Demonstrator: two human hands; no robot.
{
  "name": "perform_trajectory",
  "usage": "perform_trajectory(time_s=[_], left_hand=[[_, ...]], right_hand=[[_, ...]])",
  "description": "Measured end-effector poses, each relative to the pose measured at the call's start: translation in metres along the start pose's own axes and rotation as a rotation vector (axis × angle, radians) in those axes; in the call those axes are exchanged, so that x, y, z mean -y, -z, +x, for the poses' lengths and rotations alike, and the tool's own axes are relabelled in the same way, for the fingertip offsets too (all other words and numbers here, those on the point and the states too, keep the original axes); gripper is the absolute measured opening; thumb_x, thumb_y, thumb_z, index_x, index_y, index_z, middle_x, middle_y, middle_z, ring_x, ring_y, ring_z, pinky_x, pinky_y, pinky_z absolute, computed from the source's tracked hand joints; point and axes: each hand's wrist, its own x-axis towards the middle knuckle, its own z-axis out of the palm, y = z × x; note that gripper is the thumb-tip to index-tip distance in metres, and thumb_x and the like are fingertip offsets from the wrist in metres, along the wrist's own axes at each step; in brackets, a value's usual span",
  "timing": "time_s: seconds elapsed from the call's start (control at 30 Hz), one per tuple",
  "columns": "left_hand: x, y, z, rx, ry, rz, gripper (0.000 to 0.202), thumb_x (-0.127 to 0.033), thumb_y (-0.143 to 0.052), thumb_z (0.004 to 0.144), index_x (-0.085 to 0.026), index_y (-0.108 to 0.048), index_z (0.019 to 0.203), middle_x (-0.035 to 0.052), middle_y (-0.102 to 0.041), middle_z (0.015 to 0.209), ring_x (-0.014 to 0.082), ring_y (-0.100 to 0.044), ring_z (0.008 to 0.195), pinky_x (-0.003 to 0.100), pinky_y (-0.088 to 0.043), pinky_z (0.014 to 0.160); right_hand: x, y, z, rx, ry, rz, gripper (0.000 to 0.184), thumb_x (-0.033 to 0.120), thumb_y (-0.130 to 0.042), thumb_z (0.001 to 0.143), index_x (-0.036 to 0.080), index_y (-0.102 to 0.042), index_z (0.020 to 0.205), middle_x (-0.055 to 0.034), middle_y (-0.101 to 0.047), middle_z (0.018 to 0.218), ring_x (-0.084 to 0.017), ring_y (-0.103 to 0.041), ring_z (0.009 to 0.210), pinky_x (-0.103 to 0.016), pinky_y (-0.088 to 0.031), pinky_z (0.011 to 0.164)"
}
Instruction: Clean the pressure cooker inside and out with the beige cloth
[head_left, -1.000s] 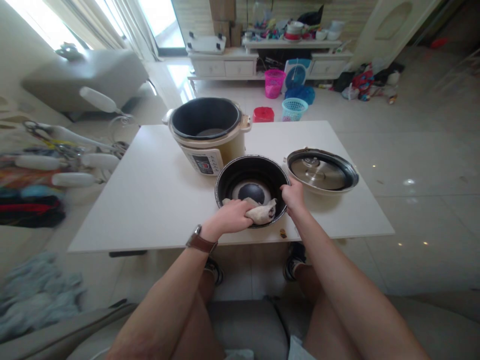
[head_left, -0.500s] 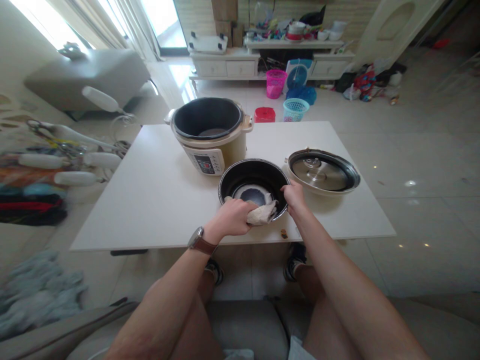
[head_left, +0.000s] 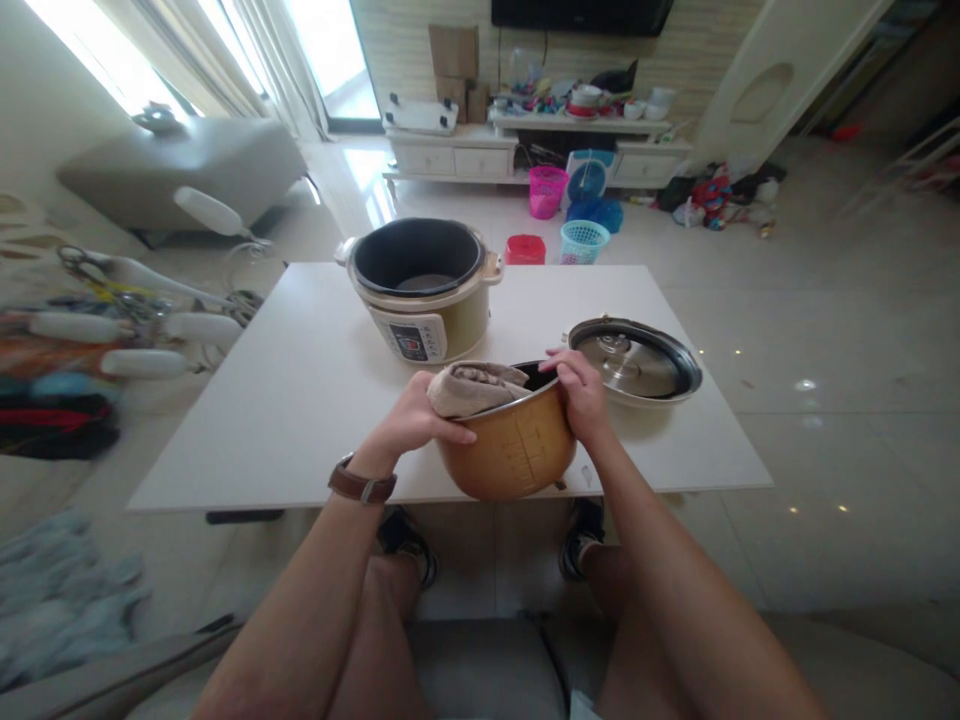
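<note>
A golden-brown inner pot [head_left: 510,450] with a dark inside is tilted away from me over the table's near edge, its marked outer wall facing me. My left hand [head_left: 412,418] grips its left rim, thumb along the outer wall, with a folded beige cloth [head_left: 476,388] bunched at the fingers and over the rim. On the opposite side my right hand [head_left: 581,392] is closed round the rim, fingertips over the edge. Behind the pot stands the cooker body [head_left: 469,318], open at the top with a control panel in front. The round lid [head_left: 637,362] lies inner side up at the right.
A white table [head_left: 285,420] carries these things. A small dark scrap [head_left: 560,484] lies near its front edge. Beyond it on the floor are a red container [head_left: 525,250], a light blue basket [head_left: 585,240] and a pink basket [head_left: 547,192]. White-handled equipment [head_left: 206,210] stands at the left.
The inner pot has tipped so its outer wall now faces me. My left hand moved left from inside it to the rim, thumb outside. The view has tilted up slightly.
</note>
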Motion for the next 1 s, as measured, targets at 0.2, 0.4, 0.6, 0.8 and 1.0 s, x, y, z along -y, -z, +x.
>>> perform_trajectory(time_s=[0.2, 0.4, 0.6, 0.8, 1.0], left_hand=[[0.008, 0.006, 0.002, 0.019, -0.018, 0.011, 0.061, -0.035, -0.1, 0.061, -0.014, -0.084, 0.115, 0.0134, -0.083, 0.112, 0.0345, -0.076, 0.114, 0.045, -0.059, 0.106], [0.014, 0.01, 0.001, -0.022, 0.005, 0.034, 0.055, -0.058, -0.087, 0.074, -0.012, -0.085, 0.105, 0.0135, -0.084, 0.106, 0.0327, -0.077, 0.102, 0.041, -0.061, 0.095], [0.031, 0.005, 0.01, -0.353, 0.035, -0.127, 0.058, -0.068, -0.086, 0.071, -0.013, -0.083, 0.092, 0.0093, -0.082, 0.09, 0.0271, -0.076, 0.087, 0.038, -0.062, 0.087], [0.038, -0.004, 0.026, -1.009, -0.357, -0.237, 0.068, -0.079, -0.076, 0.078, -0.019, -0.079, 0.109, 0.0091, -0.08, 0.103, 0.0267, -0.075, 0.11, 0.036, -0.06, 0.1], [0.035, -0.007, 0.013, -1.214, -0.455, 0.141, 0.063, -0.074, -0.064, 0.091, -0.017, -0.077, 0.115, 0.0103, -0.078, 0.108, 0.0302, -0.071, 0.12, 0.041, -0.056, 0.107]], right_hand=[[0.012, 0.001, 0.0, 0.048, -0.009, -0.026, 0.042, 0.057, -0.071, 0.084, 0.024, -0.056, 0.061, 0.002, -0.052, 0.064, -0.018, -0.046, 0.069, -0.034, -0.04, 0.073], [0.012, -0.002, 0.003, 0.044, -0.035, -0.018, 0.043, 0.057, -0.073, 0.081, 0.024, -0.055, 0.06, 0.0028, -0.05, 0.063, -0.017, -0.044, 0.067, -0.033, -0.037, 0.069], [0.01, -0.002, 0.004, 0.027, -0.065, -0.044, 0.046, 0.061, -0.071, 0.08, 0.024, -0.054, 0.059, 0.0025, -0.05, 0.062, -0.017, -0.043, 0.067, -0.032, -0.037, 0.068], [0.007, -0.003, 0.004, -0.067, -0.151, -0.053, 0.058, 0.074, -0.067, 0.081, 0.024, -0.05, 0.057, 0.0035, -0.043, 0.059, -0.015, -0.038, 0.064, -0.031, -0.032, 0.063], [-0.001, -0.008, 0.005, -0.162, -0.242, -0.022, 0.073, 0.089, -0.067, 0.075, 0.024, -0.04, 0.053, 0.0051, -0.033, 0.056, -0.012, -0.03, 0.06, -0.029, -0.025, 0.057]])
